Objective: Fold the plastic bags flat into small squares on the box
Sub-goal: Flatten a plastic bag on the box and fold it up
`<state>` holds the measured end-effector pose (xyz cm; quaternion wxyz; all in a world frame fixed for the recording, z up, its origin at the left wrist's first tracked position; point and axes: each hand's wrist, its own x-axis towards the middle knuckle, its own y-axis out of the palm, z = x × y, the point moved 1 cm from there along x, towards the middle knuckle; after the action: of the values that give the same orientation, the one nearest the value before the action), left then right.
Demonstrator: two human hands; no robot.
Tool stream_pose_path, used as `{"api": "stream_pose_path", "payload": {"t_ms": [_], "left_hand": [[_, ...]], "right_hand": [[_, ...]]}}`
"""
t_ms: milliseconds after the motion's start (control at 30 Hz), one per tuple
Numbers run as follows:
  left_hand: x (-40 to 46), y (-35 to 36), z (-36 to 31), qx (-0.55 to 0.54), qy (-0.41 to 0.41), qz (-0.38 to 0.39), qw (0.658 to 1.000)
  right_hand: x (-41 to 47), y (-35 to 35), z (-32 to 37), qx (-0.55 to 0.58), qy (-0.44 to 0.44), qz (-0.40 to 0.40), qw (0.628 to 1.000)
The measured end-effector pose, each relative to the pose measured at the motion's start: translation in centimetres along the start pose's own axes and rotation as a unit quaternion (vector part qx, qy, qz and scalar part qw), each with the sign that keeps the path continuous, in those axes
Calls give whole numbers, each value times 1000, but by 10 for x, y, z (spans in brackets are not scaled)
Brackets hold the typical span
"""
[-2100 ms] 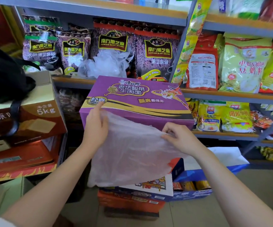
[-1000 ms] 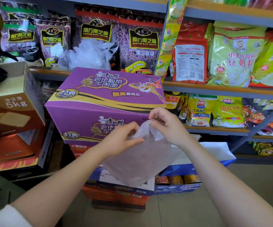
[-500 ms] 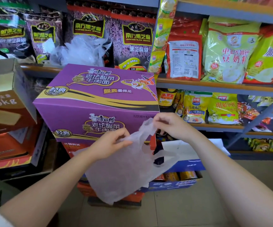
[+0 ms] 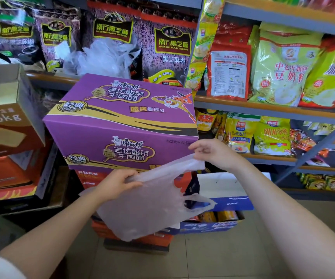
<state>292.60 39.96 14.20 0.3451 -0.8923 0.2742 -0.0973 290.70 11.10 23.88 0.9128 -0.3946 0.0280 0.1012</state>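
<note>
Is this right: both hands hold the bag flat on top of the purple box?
No. Head view: both hands, left and right, hold the bag, but it hangs in the air in front of the purple box, not flat on top.

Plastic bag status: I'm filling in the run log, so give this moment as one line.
left hand grips plastic bag | right hand pinches its handle | bag in air, unfolded | purple box top bare

Thin translucent plastic bag (image 4: 152, 206), glossy cardboard box (image 4: 122, 117)

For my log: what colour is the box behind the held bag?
Purple box with gold and black bands; the head view shows it.
</note>
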Motion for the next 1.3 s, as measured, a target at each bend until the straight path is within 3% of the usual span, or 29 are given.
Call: {"api": "stream_pose_path", "payload": {"t_ms": [67, 167, 300, 333, 400, 467, 533, 633, 767, 867, 967, 1033, 1167, 1300], "left_hand": [[1, -4, 2, 9, 7, -9, 1000], [5, -8, -8, 71, 57, -17, 996], [11, -19, -31, 121, 143, -4, 982], [12, -22, -37, 128, 158, -5, 979], [14, -25, -49, 144, 198, -24, 969], [14, -27, -64, 187, 251, -56, 948], [15, -32, -71, 243, 277, -87, 925], [16, -43, -61, 261, 256, -88, 927], [16, -56, -29, 233, 127, -17, 964], [14, -58, -10, 249, 76, 25, 965], [10, -59, -8, 228, 80, 22, 970], [8, -63, -18, 194, 107, 1, 975], [2, -77, -51, 162, 163, -46, 972], [-2, -102, -60, 148, 109, -102, 978]], "right_hand": [[4, 8, 0, -153, -8, -78, 985], [-1, 29, 18, -348, -12, -159, 924], [-21, 42, 38, -415, -30, -224, 881], [-25, 43, 43, -412, -72, -228, 879], [-23, 49, 55, -386, -151, -130, 901], [-14, 58, 65, -346, -170, 13, 923], [-5, 63, 67, -275, -160, 64, 946], [0, 58, 56, -197, -147, 13, 969], [-2, 44, 34, -164, -60, -3, 985], [-1, 37, 24, -207, 15, -3, 978], [1, 45, 31, -295, 56, 27, 953], [2, 59, 50, -310, 10, 24, 950], [14, 81, 91, -226, -119, -15, 967], [23, 71, 99, -158, -120, -22, 980]]}}
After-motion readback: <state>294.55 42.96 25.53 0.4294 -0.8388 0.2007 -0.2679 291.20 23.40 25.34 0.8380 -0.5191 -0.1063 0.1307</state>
